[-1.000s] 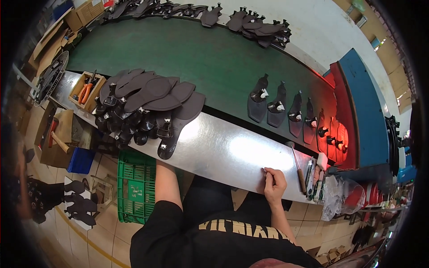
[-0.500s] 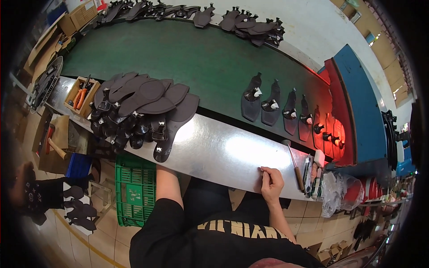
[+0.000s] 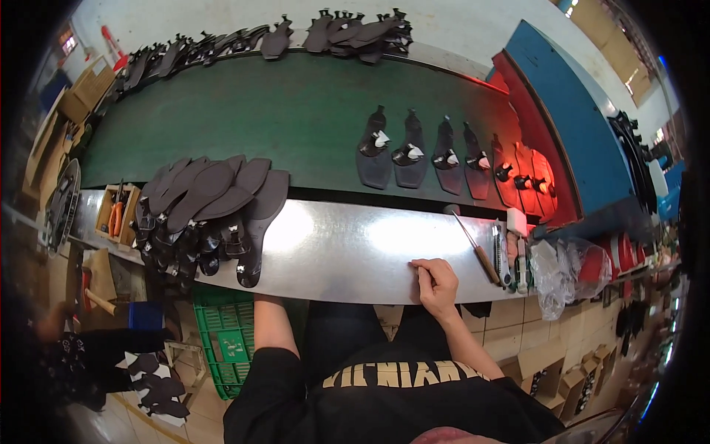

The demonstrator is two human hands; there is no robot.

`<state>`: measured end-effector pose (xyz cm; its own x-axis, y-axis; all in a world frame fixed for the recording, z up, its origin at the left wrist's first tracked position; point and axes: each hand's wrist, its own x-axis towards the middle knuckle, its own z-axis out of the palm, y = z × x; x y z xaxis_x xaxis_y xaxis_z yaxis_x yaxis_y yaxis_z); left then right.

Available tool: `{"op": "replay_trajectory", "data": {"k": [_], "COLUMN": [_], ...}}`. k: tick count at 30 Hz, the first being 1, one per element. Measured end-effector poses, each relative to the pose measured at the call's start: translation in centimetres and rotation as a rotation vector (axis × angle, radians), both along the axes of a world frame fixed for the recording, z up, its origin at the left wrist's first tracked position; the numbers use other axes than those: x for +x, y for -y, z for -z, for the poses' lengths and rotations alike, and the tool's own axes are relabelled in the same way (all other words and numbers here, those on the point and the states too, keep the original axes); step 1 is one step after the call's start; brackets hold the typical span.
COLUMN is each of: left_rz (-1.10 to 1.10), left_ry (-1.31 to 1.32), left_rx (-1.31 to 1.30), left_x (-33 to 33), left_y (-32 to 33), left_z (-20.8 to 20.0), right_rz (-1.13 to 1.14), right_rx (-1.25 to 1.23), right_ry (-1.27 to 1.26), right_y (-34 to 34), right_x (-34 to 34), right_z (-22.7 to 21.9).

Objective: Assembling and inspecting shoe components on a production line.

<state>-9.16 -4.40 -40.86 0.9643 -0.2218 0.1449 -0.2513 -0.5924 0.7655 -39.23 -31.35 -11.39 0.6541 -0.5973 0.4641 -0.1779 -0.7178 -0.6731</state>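
Near right hand (image 3: 436,285), slanted tool (image 3: 482,258), shaft-away

Reads fairly bright in ctr, w/ v. dark vignette at all corners. Glares near-white in two blown-out patches on the steel worktop (image 3: 333,259). Glows strong red at R, from inside the blue cabinet (image 3: 555,111), tinting the nearest soles (image 3: 528,164) red-orange. Looks dimmer & flatter on the green belt (image 3: 244,103). Glints off glossy black straps (image 3: 237,240) & clear plastic bag (image 3: 549,274). Goes murky & soft lower L, smearing the co-worker (image 3: 96,359). Bends straight edges approx. everywhere near rim. Renders right hand (image 3: 436,285) reasonably sharp.
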Motion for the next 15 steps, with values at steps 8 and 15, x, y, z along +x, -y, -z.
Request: {"op": "replay_trajectory", "data": {"k": [8,15], "left_rz": [0.778,0.978], "left_ry": [-0.782,-0.48], "left_rx": [0.712,-0.094], "left_x": [-10.3,-11.8], "left_y": [-4.8,6.9], "left_z": [-21.8,-37.3], "right_rz": [0.022,-0.045], "right_rx": [0.042,0.036], "right_ry": [0.03,0.05], "right_y": [0.1,1.0], "right_x": [-1.4,-1.6], "right_z": [0.1,0.3]}}
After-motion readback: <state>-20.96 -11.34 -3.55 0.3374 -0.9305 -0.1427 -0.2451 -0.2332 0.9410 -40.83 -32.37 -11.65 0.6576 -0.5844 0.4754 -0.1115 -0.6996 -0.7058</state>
